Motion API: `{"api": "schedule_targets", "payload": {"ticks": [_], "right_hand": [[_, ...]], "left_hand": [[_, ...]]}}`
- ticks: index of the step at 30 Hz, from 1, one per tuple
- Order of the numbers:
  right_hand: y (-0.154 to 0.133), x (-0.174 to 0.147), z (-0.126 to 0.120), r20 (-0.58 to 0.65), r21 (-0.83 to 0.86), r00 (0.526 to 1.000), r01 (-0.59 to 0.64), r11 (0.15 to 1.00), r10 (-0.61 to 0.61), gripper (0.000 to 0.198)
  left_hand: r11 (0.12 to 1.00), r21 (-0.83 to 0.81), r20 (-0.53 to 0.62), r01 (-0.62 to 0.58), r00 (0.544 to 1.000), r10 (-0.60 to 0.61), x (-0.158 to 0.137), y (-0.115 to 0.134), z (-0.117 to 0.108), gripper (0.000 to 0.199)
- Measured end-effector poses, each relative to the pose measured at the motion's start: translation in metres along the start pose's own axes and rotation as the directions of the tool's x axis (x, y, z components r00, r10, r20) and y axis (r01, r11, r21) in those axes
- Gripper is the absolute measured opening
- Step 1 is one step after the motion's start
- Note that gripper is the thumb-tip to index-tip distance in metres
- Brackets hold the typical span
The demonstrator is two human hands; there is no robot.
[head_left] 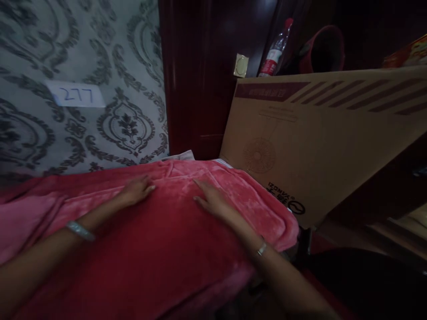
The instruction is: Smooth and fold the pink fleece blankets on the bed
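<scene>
A red plush blanket spreads across the lower middle of the view, with folded layers and creases along its far and right sides. My left hand rests on its far part, back upward, fingers stretched out with nothing in them. To the right, my right hand also lies on the blanket, index finger pointing forward and thumb held apart. A gap of red fabric separates the two hands. Silvery bracelets circle both wrists. At the left edge, a paler pink fold of cloth shows.
A large cardboard box stands right of the blanket, with a plastic bottle and a reddish round container behind its top edge. Patterned wallpaper carries a paper marked 277. A dark round seat-like shape sits lower right.
</scene>
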State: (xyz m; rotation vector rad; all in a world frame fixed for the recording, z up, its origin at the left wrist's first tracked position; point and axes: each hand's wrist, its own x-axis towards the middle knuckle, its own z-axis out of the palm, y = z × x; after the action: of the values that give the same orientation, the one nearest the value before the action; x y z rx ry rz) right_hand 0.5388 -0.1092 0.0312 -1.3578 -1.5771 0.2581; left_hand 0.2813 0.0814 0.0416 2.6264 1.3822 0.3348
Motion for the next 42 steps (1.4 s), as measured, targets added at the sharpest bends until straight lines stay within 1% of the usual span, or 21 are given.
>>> {"api": "schedule_targets", "payload": {"ticks": [3,5,7,9,11,13,15,17,19,21,22,24,29,31,33,34,36,37,38,40,42], "right_hand": [[0.009,0.046,0.057,0.020,0.002,1.000,0.017,1.000,-0.017,0.047],[0.014,0.060,0.087,0.037,-0.005,0.999,0.018,1.000,-0.018,0.048],[0.019,0.064,0.106,0.071,-0.008,0.997,0.024,1.000,-0.023,0.049],[0.027,0.063,0.115,0.095,-0.017,0.995,0.017,1.000,-0.016,0.045],[0.038,0.063,0.113,0.131,-0.119,0.990,-0.039,0.992,0.055,0.041],[0.051,0.065,0.099,0.149,-0.277,0.973,-0.130,0.952,0.176,0.038],[0.065,0.067,0.076,0.133,-0.410,0.946,-0.221,0.885,0.297,0.041],[0.079,0.067,0.050,0.096,-0.485,0.911,-0.309,0.818,0.401,0.047],[0.089,0.064,0.027,0.072,-0.583,0.857,-0.379,0.718,0.511,0.054],[0.095,0.060,0.013,0.062,-0.670,0.811,-0.398,0.626,0.582,0.058],[0.096,0.058,0.009,0.060,-0.700,0.800,-0.393,0.597,0.598,0.059],[0.095,0.056,0.006,0.060,-0.721,0.798,-0.381,0.578,0.600,0.059],[0.075,0.052,0.002,0.063,-0.686,0.789,-0.410,0.601,0.611,0.057],[0.059,0.050,0.003,0.033,-0.684,0.791,-0.428,0.591,0.610,0.058],[0.036,0.047,0.012,0.000,-0.691,0.805,-0.429,0.582,0.594,0.060],[0.022,0.045,0.021,0.010,-0.695,0.821,-0.405,0.594,0.572,0.059],[-0.009,0.038,0.048,0.110,-0.688,0.869,-0.283,0.668,0.482,0.057],[-0.026,0.034,0.066,0.222,-0.660,0.901,-0.144,0.738,0.374,0.056],[-0.043,0.028,0.084,0.317,-0.607,0.912,-0.016,0.795,0.260,0.055],[-0.072,0.014,0.121,0.427,-0.517,0.897,0.137,0.845,0.116,0.056],[-0.089,0.001,0.150,0.481,-0.483,0.870,0.161,0.861,0.107,0.055]], "left_hand": [[0.977,0.195,0.088,0.086,0.991,-0.105,-0.036,-0.036,-0.009,0.075],[0.957,0.260,0.082,0.128,0.985,-0.154,-0.054,-0.050,-0.008,0.077],[0.949,0.281,0.064,0.147,0.983,-0.171,-0.066,-0.057,0.000,0.076],[0.947,0.282,0.040,0.151,0.985,-0.169,-0.073,-0.061,0.010,0.075],[0.945,0.292,0.018,0.149,0.987,-0.161,-0.076,-0.064,0.019,0.074],[0.944,0.297,0.010,0.146,0.988,-0.156,-0.076,-0.066,0.023,0.074],[0.948,0.285,0.008,0.139,0.989,-0.148,-0.076,-0.068,0.025,0.075],[0.956,0.263,0.008,0.132,0.990,-0.139,-0.075,-0.069,0.024,0.076],[0.959,0.246,0.009,0.137,0.990,-0.144,-0.075,-0.069,0.023,0.076],[0.960,0.239,0.007,0.145,0.989,-0.151,-0.075,-0.068,0.022,0.076],[0.960,0.239,0.007,0.146,0.988,-0.152,-0.076,-0.067,0.022,0.076],[0.959,0.244,0.011,0.143,0.989,-0.150,-0.076,-0.065,0.021,0.077],[0.951,0.276,0.031,0.138,0.988,-0.152,-0.076,-0.061,0.017,0.077],[0.951,0.275,0.024,0.141,0.988,-0.153,-0.076,-0.060,0.016,0.077],[0.955,0.260,0.010,0.140,0.989,-0.148,-0.076,-0.060,0.017,0.077],[0.958,0.251,0.003,0.140,0.989,-0.145,-0.075,-0.059,0.017,0.077],[0.962,0.238,-0.012,0.135,0.991,-0.136,-0.075,-0.059,0.017,0.075],[0.962,0.236,-0.015,0.135,0.991,-0.135,-0.075,-0.059,0.017,0.075],[0.963,0.234,-0.017,0.132,0.991,-0.132,-0.075,-0.059,0.017,0.074],[0.965,0.235,-0.012,0.113,0.993,-0.114,-0.076,-0.060,0.016,0.073],[0.967,0.237,0.002,0.098,0.995,-0.101,-0.077,-0.061,0.015,0.072]]}}
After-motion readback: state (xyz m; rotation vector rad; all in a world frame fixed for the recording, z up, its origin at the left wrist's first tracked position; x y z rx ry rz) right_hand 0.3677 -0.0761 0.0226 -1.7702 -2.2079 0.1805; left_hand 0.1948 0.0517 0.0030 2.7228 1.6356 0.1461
